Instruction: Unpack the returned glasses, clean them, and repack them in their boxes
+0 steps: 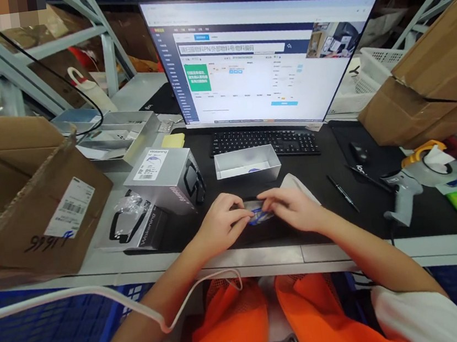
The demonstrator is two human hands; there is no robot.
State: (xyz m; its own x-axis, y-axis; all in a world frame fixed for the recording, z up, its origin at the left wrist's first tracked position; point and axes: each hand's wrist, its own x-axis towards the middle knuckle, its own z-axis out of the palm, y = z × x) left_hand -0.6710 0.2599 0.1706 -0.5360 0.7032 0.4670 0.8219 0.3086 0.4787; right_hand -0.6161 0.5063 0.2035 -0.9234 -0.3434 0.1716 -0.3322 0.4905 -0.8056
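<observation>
We see an open shallow grey box tray point(247, 164) on the black desk mat point(321, 182), a small blue mark showing inside. The torn brown cardboard carton point(28, 206) at far left hides its contents. Our left hand point(220, 224) and right hand point(291, 205) meet just before the tray, fingertips pinching a small blue-and-clear packet point(259, 214) between them.

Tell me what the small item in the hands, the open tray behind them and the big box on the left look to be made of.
Small item: likely clear glossy plastic wrap with a blue print; it glints between the left hand and right hand. Open tray: probably matte silver-grey card, with thin, crisply folded walls. Big box: brown corrugated cardboard, dull, with a bent flap and a white label.
</observation>
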